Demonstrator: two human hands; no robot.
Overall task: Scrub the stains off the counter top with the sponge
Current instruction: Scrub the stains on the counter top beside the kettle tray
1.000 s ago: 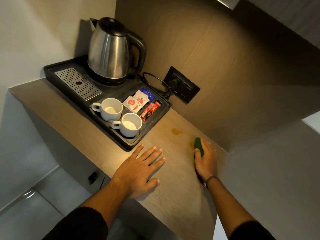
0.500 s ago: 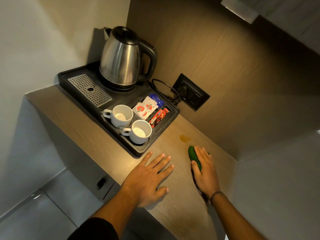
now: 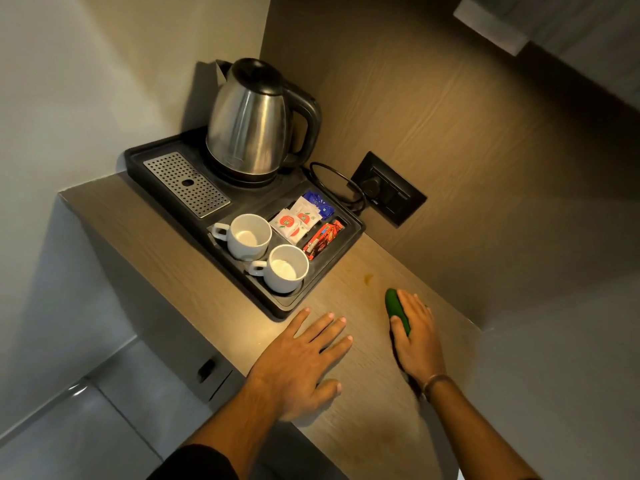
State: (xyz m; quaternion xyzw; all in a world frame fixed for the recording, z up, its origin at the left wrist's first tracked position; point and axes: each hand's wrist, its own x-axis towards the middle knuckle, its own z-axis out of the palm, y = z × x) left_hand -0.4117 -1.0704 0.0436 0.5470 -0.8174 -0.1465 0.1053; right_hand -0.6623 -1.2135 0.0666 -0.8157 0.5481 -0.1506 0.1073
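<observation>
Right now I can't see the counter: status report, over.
Left hand flat on counter top, empty. Right hand pressing green sponge down. Orange stain just ahead of sponge, not covered. Black tray close beside stain.

Bare counter top (image 3: 349, 299) is left between the black tray (image 3: 287, 306) and the back wall (image 3: 467, 168). The left side is blocked by the tray with its cups (image 3: 285, 268) and kettle (image 3: 252, 123).
</observation>
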